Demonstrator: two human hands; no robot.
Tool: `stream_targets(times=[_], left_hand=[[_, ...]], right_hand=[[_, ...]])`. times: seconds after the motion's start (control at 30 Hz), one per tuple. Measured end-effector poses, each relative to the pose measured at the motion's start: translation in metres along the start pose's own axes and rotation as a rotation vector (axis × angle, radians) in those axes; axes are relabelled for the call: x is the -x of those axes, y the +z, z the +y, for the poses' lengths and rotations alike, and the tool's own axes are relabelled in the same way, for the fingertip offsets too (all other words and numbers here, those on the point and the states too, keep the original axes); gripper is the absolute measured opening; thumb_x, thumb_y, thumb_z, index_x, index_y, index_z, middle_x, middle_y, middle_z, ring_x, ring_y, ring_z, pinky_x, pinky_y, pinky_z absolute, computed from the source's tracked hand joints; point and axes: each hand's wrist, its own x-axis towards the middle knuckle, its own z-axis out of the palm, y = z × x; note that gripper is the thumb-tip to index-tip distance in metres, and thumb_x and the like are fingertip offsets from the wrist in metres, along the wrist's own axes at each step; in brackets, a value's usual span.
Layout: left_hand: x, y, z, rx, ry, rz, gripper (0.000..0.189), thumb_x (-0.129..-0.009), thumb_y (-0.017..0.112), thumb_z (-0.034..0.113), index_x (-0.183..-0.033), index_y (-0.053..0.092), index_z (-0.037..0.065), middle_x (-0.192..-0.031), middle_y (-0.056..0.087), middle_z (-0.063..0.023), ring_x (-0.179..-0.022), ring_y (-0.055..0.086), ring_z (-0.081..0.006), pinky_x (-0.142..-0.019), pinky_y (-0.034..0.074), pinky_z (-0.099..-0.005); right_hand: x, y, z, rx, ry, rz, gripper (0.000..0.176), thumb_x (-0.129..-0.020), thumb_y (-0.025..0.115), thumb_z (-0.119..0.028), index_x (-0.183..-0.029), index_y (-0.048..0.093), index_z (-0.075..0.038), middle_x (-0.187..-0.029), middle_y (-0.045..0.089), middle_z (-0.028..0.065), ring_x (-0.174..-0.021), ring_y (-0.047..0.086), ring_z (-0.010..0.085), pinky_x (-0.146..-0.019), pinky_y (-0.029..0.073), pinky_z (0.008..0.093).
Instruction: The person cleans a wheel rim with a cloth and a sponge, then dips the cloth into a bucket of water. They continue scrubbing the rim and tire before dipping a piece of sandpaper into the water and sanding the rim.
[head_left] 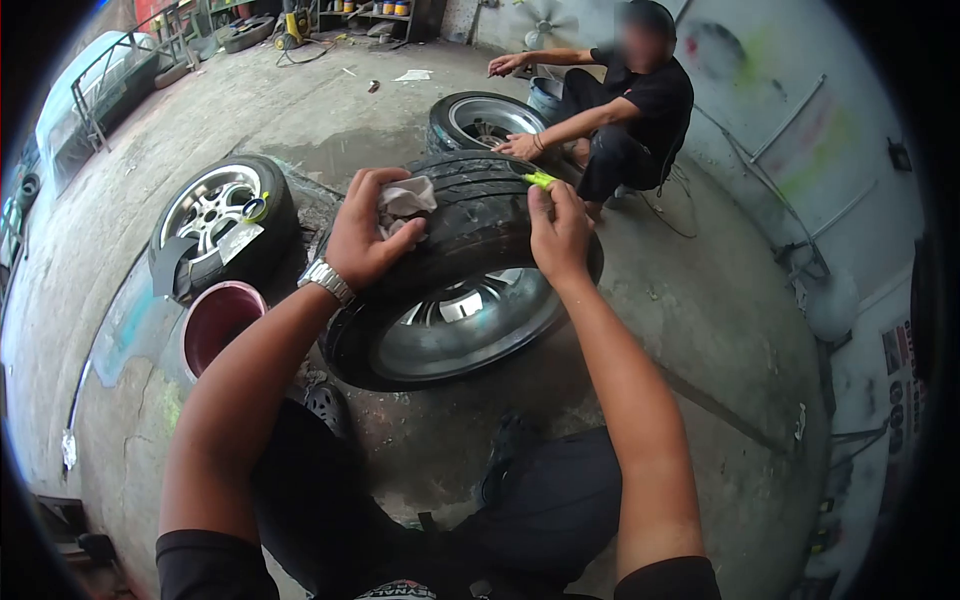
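A car wheel (480, 325) stands upright in front of me, its black tyre tread (470, 200) facing up and its silver rim partly in view. My left hand (368, 235) rests on the tyre's left side. Its fingers and thumb are closed round a crumpled greyish-white cloth (407, 197). At the right of the tread, my right hand (562, 228) pinches a small bright yellow-green tool (541, 179) with a dark tip against the rubber. The exact kind of tool cannot be made out.
Left lies another wheel (212, 212) bearing a tape roll (255, 209) and a grey sheet (239, 241). A maroon bucket (190, 335) stands nearer me. Ahead, a crouching person (650, 110) in black touches a third wheel (440, 125), beside a blue-grey bucket (545, 92).
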Motion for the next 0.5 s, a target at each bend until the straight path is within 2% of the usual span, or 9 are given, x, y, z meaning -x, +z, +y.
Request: stream_targets(times=[0.07, 0.1, 0.17, 0.23, 0.27, 0.3, 0.33, 0.4, 0.5], left_hand=[[0.001, -0.004, -0.004, 0.03, -0.057, 0.001, 0.056, -0.081, 0.078, 0.025, -0.128, 0.056, 0.004, -0.12, 0.058, -0.0178, -0.113, 0.061, -0.0359, -0.099, 0.048, -0.0413], [0.002, -0.007, -0.008, -0.013, -0.065, 0.008, 0.056, -0.081, 0.079, 0.023, -0.128, 0.057, 0.003, -0.12, 0.06, -0.0169, -0.112, 0.062, -0.033, -0.099, 0.049, -0.0397], [0.003, -0.008, -0.025, 0.014, -0.084, 0.044, 0.055, -0.085, 0.078, 0.023, -0.131, 0.055, 0.004, -0.119, 0.063, -0.0138, -0.113, 0.062, -0.025, -0.1, 0.048, -0.0362], [0.01, -0.013, -0.034, 0.035, -0.147, 0.071, 0.053, -0.089, 0.078, 0.022, -0.133, 0.055, 0.004, -0.118, 0.067, -0.012, -0.11, 0.063, -0.019, -0.098, 0.049, -0.0333], [0.014, -0.016, -0.033, 0.05, -0.18, 0.087, 0.053, -0.088, 0.078, 0.022, -0.132, 0.055, 0.004, -0.118, 0.067, -0.0128, -0.11, 0.064, -0.0203, -0.098, 0.049, -0.0337], [0.015, -0.017, -0.03, 0.064, -0.208, 0.105, 0.052, -0.086, 0.079, 0.022, -0.13, 0.056, 0.004, -0.118, 0.067, -0.0136, -0.11, 0.065, -0.0215, -0.097, 0.05, -0.0341], [0.016, -0.019, -0.028, 0.081, -0.232, 0.125, 0.052, -0.085, 0.08, 0.022, -0.128, 0.057, 0.003, -0.118, 0.067, -0.0145, -0.11, 0.066, -0.0227, -0.096, 0.051, -0.0345], [0.024, -0.023, -0.031, 0.037, -0.226, 0.149, 0.05, -0.087, 0.077, 0.021, -0.13, 0.057, 0.004, -0.117, 0.068, -0.0143, -0.108, 0.067, -0.0218, -0.095, 0.052, -0.0344], [0.033, -0.025, -0.019, -0.012, -0.268, 0.176, 0.048, -0.089, 0.074, 0.018, -0.132, 0.055, 0.005, -0.118, 0.067, -0.0146, -0.108, 0.066, -0.022, -0.096, 0.051, -0.0346]], right_hand=[[-0.004, -0.011, -0.003, -0.359, 0.199, -0.021, 0.039, -0.108, 0.051, -0.041, -0.107, 0.063, -0.004, -0.094, 0.062, 0.0072, -0.093, 0.059, 0.0207, -0.085, 0.045, 0.0363], [-0.006, -0.011, 0.009, -0.422, 0.239, 0.043, 0.043, -0.111, 0.045, -0.04, -0.108, 0.062, -0.002, -0.09, 0.061, 0.0052, -0.087, 0.055, 0.0167, -0.082, 0.046, 0.0322], [-0.011, -0.01, 0.037, -0.44, 0.32, 0.313, 0.046, -0.108, 0.05, -0.044, -0.11, 0.065, 0.0, -0.096, 0.066, 0.0085, -0.09, 0.06, 0.0185, -0.087, 0.048, 0.0335], [-0.012, -0.033, 0.066, -0.684, 0.581, 0.312, 0.054, -0.105, 0.054, -0.048, -0.112, 0.067, 0.004, -0.107, 0.07, 0.0098, -0.096, 0.064, 0.0195, -0.088, 0.05, 0.0374], [-0.01, -0.053, 0.06, -0.484, 0.727, 0.351, 0.057, -0.104, 0.056, -0.05, -0.114, 0.068, 0.004, -0.111, 0.071, 0.0103, -0.097, 0.065, 0.0193, -0.088, 0.051, 0.0384], [-0.006, -0.071, 0.064, -0.434, 0.789, 0.322, 0.057, -0.103, 0.058, -0.051, -0.115, 0.068, 0.004, -0.114, 0.072, 0.0122, -0.099, 0.067, 0.0208, -0.09, 0.051, 0.0391], [-0.004, -0.081, 0.093, -0.404, 0.949, 0.266, 0.055, -0.102, 0.059, -0.049, -0.117, 0.067, 0.003, -0.116, 0.071, 0.0128, -0.103, 0.068, 0.0223, -0.091, 0.05, 0.039], [0.016, -0.101, 0.109, -0.817, 1.085, -0.012, 0.052, -0.102, 0.061, -0.044, -0.123, 0.064, 0.003, -0.12, 0.07, 0.0126, -0.109, 0.066, 0.0231, -0.095, 0.049, 0.0382], [0.036, -0.113, 0.073, -0.538, 1.014, -0.547, 0.052, -0.101, 0.063, -0.041, -0.13, 0.061, 0.003, -0.124, 0.068, 0.0112, -0.114, 0.064, 0.0222, -0.098, 0.047, 0.0374]])
